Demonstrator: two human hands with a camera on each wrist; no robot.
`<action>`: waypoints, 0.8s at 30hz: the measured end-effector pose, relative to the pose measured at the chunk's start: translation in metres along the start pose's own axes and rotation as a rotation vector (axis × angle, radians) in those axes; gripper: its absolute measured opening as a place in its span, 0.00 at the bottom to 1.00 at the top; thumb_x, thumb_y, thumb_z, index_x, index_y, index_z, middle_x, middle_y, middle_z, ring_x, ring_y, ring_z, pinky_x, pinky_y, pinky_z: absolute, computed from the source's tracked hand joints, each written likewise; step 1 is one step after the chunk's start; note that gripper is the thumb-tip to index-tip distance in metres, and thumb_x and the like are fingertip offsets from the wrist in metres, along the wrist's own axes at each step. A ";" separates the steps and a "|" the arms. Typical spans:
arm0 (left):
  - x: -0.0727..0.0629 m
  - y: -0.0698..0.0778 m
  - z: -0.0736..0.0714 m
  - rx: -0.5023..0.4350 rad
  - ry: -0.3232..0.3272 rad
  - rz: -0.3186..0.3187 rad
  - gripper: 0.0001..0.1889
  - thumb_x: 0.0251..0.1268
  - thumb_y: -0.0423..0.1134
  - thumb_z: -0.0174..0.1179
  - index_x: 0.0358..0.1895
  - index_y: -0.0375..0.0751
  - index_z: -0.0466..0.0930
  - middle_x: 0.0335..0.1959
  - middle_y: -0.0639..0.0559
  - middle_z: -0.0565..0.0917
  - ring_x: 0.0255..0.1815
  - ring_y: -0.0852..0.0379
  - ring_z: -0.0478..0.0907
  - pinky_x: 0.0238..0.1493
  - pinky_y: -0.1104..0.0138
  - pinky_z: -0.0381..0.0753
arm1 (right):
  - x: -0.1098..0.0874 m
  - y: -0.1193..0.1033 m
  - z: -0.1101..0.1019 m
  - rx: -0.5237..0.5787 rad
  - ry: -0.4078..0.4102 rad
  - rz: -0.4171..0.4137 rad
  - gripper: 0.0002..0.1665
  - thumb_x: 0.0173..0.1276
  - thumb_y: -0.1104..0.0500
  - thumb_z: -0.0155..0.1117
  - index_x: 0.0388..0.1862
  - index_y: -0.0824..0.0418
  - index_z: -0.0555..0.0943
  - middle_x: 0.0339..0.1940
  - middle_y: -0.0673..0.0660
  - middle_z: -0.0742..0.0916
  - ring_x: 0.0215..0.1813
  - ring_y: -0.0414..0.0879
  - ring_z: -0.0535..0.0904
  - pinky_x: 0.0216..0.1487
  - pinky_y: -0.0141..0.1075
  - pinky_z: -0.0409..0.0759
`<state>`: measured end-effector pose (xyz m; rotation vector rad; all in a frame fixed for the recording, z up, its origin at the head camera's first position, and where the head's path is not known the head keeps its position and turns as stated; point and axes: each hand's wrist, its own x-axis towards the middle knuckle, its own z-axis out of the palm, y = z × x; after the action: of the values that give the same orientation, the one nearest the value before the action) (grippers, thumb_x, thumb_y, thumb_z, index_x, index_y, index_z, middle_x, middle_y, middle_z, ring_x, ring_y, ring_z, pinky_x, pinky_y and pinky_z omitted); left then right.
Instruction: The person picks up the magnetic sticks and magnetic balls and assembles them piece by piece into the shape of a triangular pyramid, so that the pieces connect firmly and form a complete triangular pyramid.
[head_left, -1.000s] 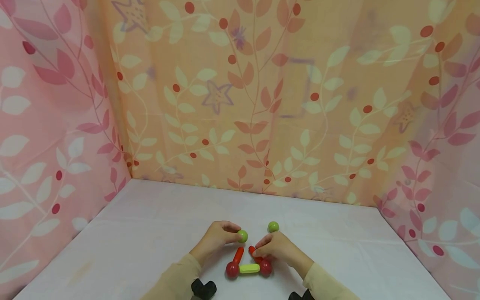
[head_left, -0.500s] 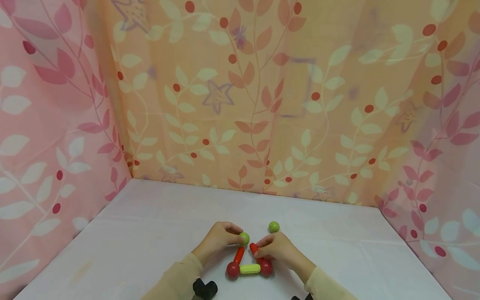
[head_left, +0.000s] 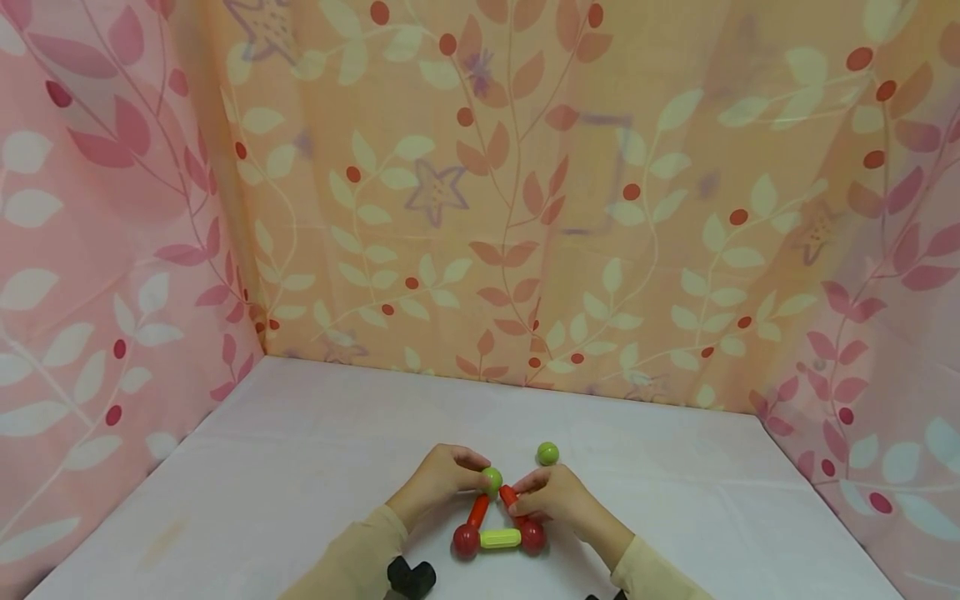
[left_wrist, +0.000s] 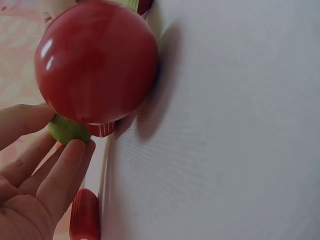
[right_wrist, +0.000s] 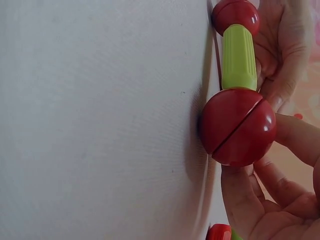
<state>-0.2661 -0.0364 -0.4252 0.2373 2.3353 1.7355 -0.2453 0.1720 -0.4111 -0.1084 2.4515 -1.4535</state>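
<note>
My left hand (head_left: 447, 482) pinches a green ball (head_left: 492, 481) between thumb and fingers. It sits at the far end of the left red rod (head_left: 477, 510), seemingly touching it. My right hand (head_left: 557, 500) grips the right red rod (head_left: 509, 496), which leans toward the ball with its tip apart from it. Each rod joins a red ball, a left one (head_left: 466, 541) and a right one (head_left: 533, 537). A yellow-green ribbed rod (head_left: 500, 538) links the two red balls. In the left wrist view, the near red ball (left_wrist: 97, 62) partly covers the held green ball (left_wrist: 69, 129).
Another green ball (head_left: 548, 453) lies on the white tabletop (head_left: 337, 433) beyond my right hand. A loose red rod (left_wrist: 85, 215) shows low in the left wrist view. Patterned cloth (head_left: 510, 192) walls the back and both sides.
My left hand has brought the green ball slightly right and nearer, to the left red rod's end. The right red rod's tip has risen a little in my right hand's grip.
</note>
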 end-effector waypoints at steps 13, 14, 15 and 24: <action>0.001 0.002 0.000 0.028 -0.014 0.004 0.12 0.55 0.35 0.71 0.44 0.39 0.88 0.42 0.50 0.88 0.43 0.57 0.79 0.49 0.63 0.84 | -0.001 -0.002 0.000 -0.021 0.005 0.021 0.14 0.53 0.65 0.78 0.39 0.68 0.87 0.30 0.51 0.88 0.29 0.39 0.82 0.36 0.35 0.86; 0.001 0.002 0.000 0.028 -0.016 0.007 0.12 0.55 0.34 0.71 0.44 0.38 0.88 0.42 0.49 0.88 0.43 0.57 0.79 0.49 0.63 0.85 | -0.001 -0.002 0.000 -0.022 0.004 0.020 0.15 0.53 0.65 0.77 0.40 0.68 0.87 0.31 0.51 0.88 0.29 0.39 0.82 0.36 0.35 0.86; 0.001 0.002 0.000 0.030 -0.018 0.013 0.12 0.55 0.34 0.71 0.44 0.38 0.88 0.42 0.49 0.88 0.43 0.57 0.80 0.49 0.63 0.84 | -0.001 -0.002 0.000 -0.022 0.002 0.016 0.16 0.53 0.64 0.77 0.41 0.68 0.86 0.31 0.51 0.88 0.29 0.39 0.82 0.36 0.35 0.86; -0.001 0.005 0.003 0.088 -0.036 0.041 0.13 0.55 0.36 0.72 0.44 0.38 0.87 0.41 0.49 0.88 0.44 0.57 0.81 0.52 0.59 0.83 | 0.004 0.002 -0.001 0.052 -0.100 -0.027 0.27 0.56 0.65 0.74 0.56 0.69 0.81 0.36 0.54 0.90 0.32 0.39 0.84 0.38 0.36 0.86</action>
<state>-0.2640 -0.0325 -0.4210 0.3306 2.4001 1.6338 -0.2495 0.1730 -0.4134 -0.1991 2.3393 -1.4852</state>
